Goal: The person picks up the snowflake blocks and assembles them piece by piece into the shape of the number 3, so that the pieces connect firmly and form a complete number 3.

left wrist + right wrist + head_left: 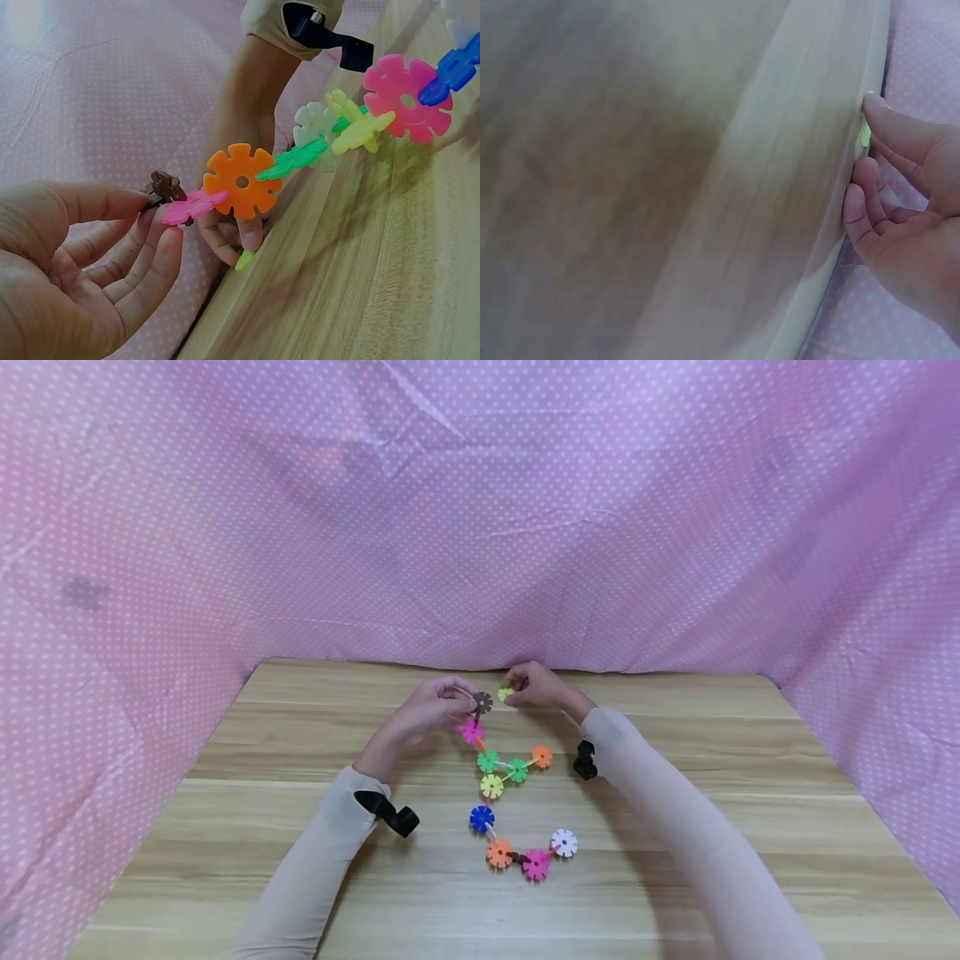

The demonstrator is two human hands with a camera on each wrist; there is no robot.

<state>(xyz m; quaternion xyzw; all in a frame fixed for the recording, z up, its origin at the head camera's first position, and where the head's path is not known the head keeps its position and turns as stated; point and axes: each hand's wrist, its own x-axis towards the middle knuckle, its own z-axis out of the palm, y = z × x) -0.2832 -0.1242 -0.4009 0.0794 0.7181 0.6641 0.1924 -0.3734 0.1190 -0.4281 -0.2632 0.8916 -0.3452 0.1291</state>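
Notched plastic discs are slotted together into a branching chain on the tabletop. My left hand [433, 706] pinches a brown disc [485, 696] at the chain's far end, joined to a pink disc [470, 732]. In the left wrist view, this pink disc [193, 206] leads to an orange disc [225, 169], with that end of the chain lifted. To the right of the brown disc, my right hand [536, 683] pinches a loose yellow-green disc [504, 695] between thumb and finger, apart from the chain. The right wrist view shows this disc [865, 133] edge-on, mostly hidden by the fingers.
The chain runs toward me past a yellow disc [487, 792] and a blue disc [477, 822], then turns right to a white disc [558, 850]. A side branch ends in an orange disc [537, 761]. Behind the wooden table [300, 727] hangs a pink dotted cloth [480, 568].
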